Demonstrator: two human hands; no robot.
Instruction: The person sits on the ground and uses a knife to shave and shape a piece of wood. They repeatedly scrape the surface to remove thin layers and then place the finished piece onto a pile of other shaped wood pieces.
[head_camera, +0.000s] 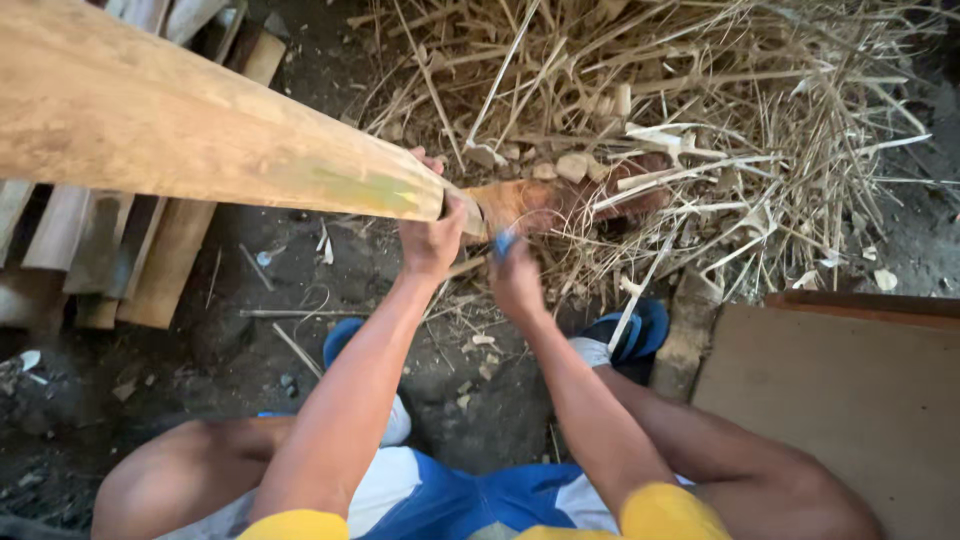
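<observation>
- Knees and blue shorts nearest the camera; person squats on dirt ground, blue sandal on right.
- Left hand clenched on near end of a long bamboo pole that slants up to far left.
- Right hand closed around a blue-handled tool, blade blurred, at pole tip.
- Bamboo shavings pile far right; split slats stacked left; flat board near right.
- Risk, as I judge it: blade sits just beside left fingers; a slip could cut them.
</observation>
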